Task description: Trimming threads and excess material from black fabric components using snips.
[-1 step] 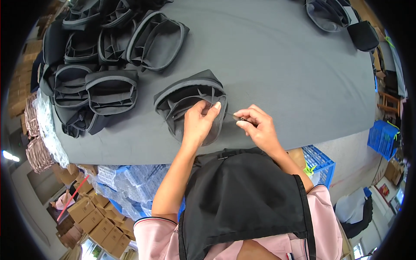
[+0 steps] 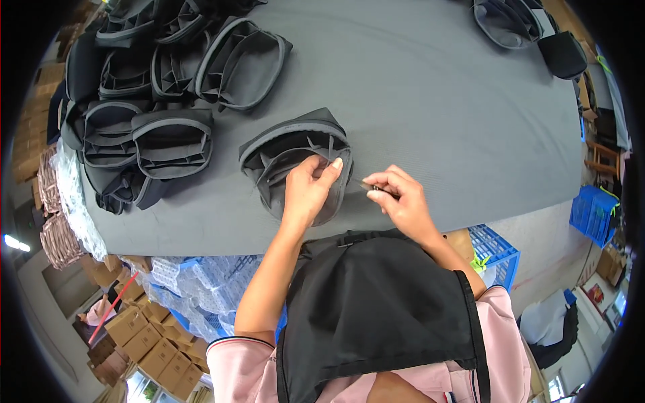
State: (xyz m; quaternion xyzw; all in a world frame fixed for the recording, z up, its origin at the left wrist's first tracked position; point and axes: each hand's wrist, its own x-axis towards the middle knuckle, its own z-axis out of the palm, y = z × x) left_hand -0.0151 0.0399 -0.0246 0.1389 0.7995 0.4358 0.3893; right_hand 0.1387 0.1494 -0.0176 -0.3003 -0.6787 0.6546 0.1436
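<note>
One pouch (image 2: 283, 160) | left hand (image 2: 310, 191) pinching its side | right hand (image 2: 403, 197) gripping small tool (image 2: 368, 186)

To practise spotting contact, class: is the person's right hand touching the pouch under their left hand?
Apart: the head view shows a strip of grey table between the right hand and the pouch.
</note>
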